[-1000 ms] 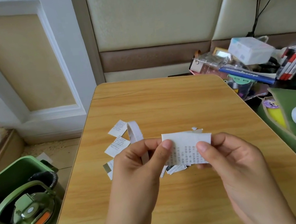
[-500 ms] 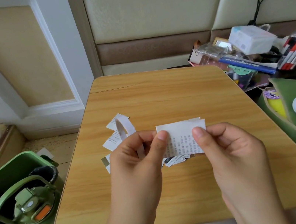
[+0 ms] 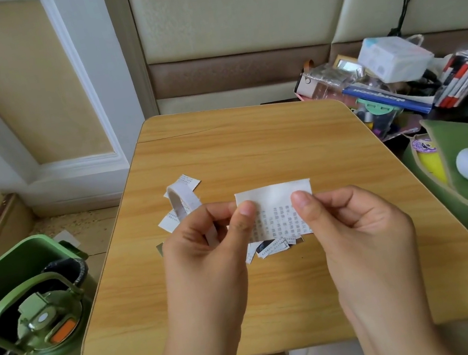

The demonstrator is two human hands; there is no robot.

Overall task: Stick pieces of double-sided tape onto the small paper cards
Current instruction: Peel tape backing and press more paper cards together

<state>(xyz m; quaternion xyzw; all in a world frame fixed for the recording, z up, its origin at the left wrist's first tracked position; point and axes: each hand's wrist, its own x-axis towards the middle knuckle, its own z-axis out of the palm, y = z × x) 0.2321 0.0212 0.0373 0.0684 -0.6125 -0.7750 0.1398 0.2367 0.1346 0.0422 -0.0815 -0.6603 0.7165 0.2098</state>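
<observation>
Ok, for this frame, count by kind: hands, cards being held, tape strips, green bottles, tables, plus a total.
Hands: 2, the left hand and the right hand
Held card: 1, pinched by both hands
Tape strip: 1
Green bottle: 1
Table: 1
Total: 6

A home room: padded wall panels, cluttered stationery, wooden table.

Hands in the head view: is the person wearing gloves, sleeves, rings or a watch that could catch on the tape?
Both the left hand and the right hand are bare: no gloves, no rings on the fingers that show. The wrists and forearms are uncovered down to the bottom edge of the picture, with no sleeve, watch or bracelet in view. The thumbnails are short and unpainted.
</observation>
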